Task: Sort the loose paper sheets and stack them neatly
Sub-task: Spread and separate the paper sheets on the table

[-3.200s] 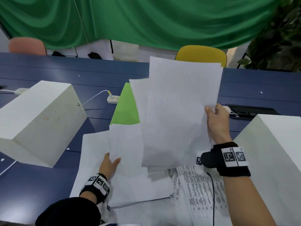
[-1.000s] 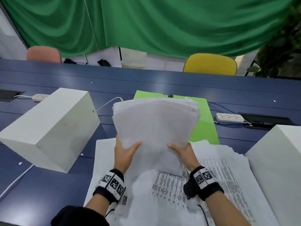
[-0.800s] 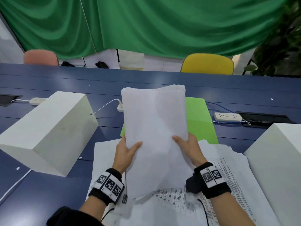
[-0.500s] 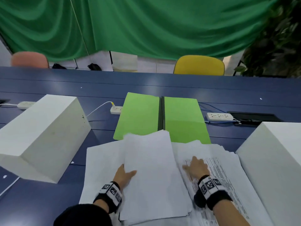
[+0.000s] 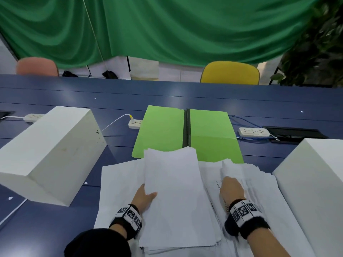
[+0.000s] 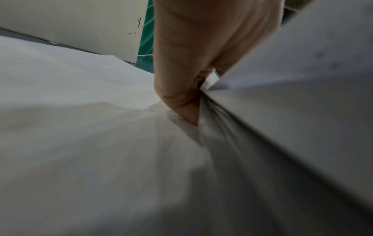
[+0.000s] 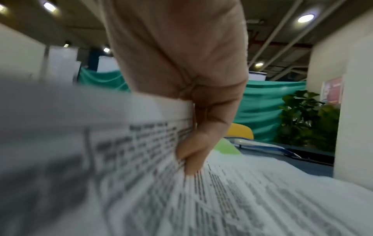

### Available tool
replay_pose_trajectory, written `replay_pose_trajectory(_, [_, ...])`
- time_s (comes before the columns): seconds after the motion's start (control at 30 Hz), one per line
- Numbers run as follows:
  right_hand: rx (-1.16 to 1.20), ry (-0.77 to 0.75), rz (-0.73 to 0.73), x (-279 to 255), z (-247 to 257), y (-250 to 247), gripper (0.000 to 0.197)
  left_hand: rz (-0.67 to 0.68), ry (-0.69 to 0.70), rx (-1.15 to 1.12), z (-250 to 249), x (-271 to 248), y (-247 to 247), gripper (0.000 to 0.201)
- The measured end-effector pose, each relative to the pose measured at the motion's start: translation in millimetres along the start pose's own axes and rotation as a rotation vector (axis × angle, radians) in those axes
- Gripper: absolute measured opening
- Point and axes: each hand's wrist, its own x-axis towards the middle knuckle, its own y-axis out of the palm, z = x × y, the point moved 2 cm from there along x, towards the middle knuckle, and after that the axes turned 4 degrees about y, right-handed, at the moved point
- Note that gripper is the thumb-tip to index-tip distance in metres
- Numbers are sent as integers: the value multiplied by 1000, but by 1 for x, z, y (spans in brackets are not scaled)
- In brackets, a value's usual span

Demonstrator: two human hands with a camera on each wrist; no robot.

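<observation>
In the head view, a stack of white sheets [image 5: 174,199] is seen lying on the blue table [image 5: 167,93], set on top of a wider spread of loose paper [image 5: 118,184]. The stack's left edge is gripped by the left hand [image 5: 143,198], thumb laid on top and fingers hidden beneath. The right hand [image 5: 231,189] is placed on the printed sheets [image 5: 248,184] to the right of the stack, its fingers covered by a lifted sheet. An open green folder [image 5: 187,134] is laid just behind the papers, its near edge overlapped by them. The work area is flanked by a white box on the left [image 5: 50,151] and a second white box on the right [image 5: 315,182], the latter touching the spread. Power strips [image 5: 253,132] and a yellow chair [image 5: 230,72] are found farther back.

In the left wrist view, the left hand [image 6: 201,55] is shown with its fingers tucked under the raised edge of the stack [image 6: 292,79], pressed against the sheets below.

In the right wrist view, the right hand [image 7: 191,79] is shown curled round the edge of a printed sheet [image 7: 121,143], which is lifted off the pile; much of the scene is blocked by this blurred sheet.
</observation>
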Motion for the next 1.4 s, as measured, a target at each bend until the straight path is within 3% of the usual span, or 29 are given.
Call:
replay_pose_trajectory(0.13, [304, -127, -43, -14, 50, -41, 31, -6, -1, 9, 2, 1, 0, 44])
replay_pose_trajectory(0.23, [546, -269, 286, -24, 89, -37, 69, 1, -3, -12, 1, -1, 1, 41])
replay_pose_trajectory(0.3, [474, -190, 296, -15, 86, -24, 80, 0, 5, 4, 1, -2, 1, 41])
replay_pose_trajectory(0.4, [268, 82, 234, 3, 46, -2, 87, 5, 2, 10, 1, -3, 2, 38])
replay_pose_trajectory(0.5, [344, 197, 299, 7, 16, 18, 95, -4, -16, 13, 4, -1, 1, 41])
replay_pose_trajectory(0.63, [591, 150, 198, 7, 12, 34, 66, 2, -21, 25, 7, 0, 1, 45])
replay_pose_trajectory(0.8, [703, 76, 13, 12, 4, 19, 36, -7, 3, 2, 5, 0, 1, 44])
replay_pose_trajectory(0.93, [766, 109, -189, 23, -24, 5, 29, -52, 56, -35, 6, -4, 3, 37])
replay_pose_trajectory(1.13, [730, 67, -189, 27, -43, 7, 31, -155, 160, -222, -24, 0, -32, 19])
replay_pose_trajectory(1.3, [629, 73, -147, 22, -46, 25, 24, -351, 363, -402, -95, -13, -90, 27])
replay_pose_trajectory(1.4, [629, 55, -124, 17, -34, 28, 11, -377, 363, -559, -111, -15, -103, 40])
